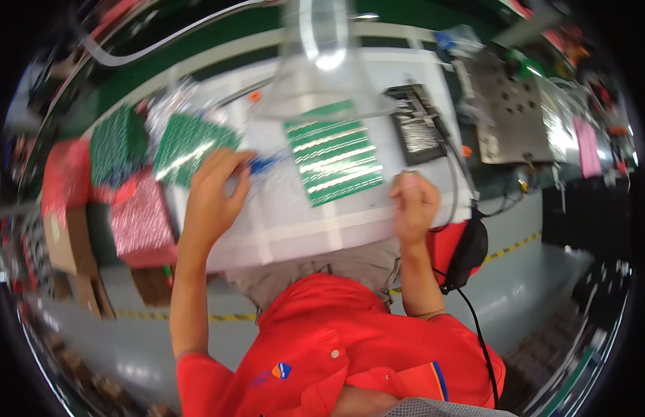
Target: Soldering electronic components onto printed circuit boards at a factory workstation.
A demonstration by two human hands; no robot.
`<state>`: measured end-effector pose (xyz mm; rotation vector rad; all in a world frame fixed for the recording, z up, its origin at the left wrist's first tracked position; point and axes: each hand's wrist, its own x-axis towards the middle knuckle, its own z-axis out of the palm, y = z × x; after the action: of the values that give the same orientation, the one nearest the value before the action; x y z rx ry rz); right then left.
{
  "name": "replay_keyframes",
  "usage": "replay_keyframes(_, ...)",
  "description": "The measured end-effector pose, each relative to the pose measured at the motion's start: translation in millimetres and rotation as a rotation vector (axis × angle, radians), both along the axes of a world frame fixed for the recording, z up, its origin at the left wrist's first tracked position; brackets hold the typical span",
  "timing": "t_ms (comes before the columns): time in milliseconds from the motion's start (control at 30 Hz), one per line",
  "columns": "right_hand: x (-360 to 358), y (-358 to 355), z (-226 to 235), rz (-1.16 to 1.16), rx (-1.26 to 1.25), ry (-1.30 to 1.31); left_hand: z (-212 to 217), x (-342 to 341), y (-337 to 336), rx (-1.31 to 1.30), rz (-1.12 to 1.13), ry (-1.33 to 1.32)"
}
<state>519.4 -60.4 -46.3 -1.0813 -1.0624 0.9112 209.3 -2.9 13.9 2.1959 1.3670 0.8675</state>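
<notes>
A green circuit board panel with shiny pale strips lies flat on the white work surface in front of me. My left hand is left of it, thumb and fingers apart, with nothing visible between them. It is beside another green panel and partly overlaps it. Small blue pieces lie just right of its fingertips, blurred. My right hand is closed at the right of the central panel, apart from it. Whatever its fingers may hold is hidden.
A clear funnel-shaped hood hangs over the far end of the central panel. Right of it lies a black tray with a cabled tool. More green panels and pink bubble-wrapped boxes stand left. A metal plate sits at far right.
</notes>
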Motion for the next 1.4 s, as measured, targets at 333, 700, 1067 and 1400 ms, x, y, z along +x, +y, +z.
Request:
replay_keyframes(333,-26,-9,39,0.333,0.266,-0.295,-4,35,-36,-0.263,0.007,-0.444)
replay_keyframes(700,-71,5,36,0.323,0.328,-0.318,-20,63,-65,-0.569,0.246,-1.161)
replay_keyframes(1067,-58,2,43,0.415,0.225,-0.393,5,57,-60,-0.167,-0.007,-0.400)
replay_keyframes(1400,7,-35,25,0.148,-0.095,0.862,-19,5,-36,0.163,0.167,-0.241)
